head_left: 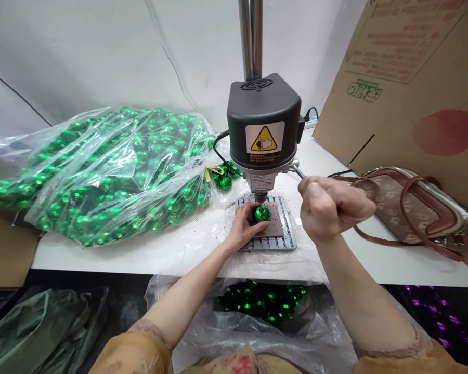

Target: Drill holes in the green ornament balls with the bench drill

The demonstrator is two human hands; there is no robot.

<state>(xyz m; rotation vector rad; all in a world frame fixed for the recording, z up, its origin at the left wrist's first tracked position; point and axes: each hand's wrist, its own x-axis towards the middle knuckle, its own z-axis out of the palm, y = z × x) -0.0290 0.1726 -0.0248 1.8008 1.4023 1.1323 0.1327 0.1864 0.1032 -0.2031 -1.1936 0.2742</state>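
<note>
A black bench drill press (263,124) stands on the white table (140,254), its bit just above a shiny green ball (262,213). The ball rests on a brown pad (275,223) over the slotted metal base (284,241). My left hand (242,226) is closed around the left side of the ball and holds it under the bit. Raised at the right, my right hand (327,208) is a fist around the drill's metal feed lever (297,170).
A large clear plastic bag of green balls (97,171) lies at the left, with several loose ones (225,179) beside the drill. An open bag of green balls (263,301) hangs below the table edge. A brown handbag (409,205) and a cardboard box (409,83) stand at the right.
</note>
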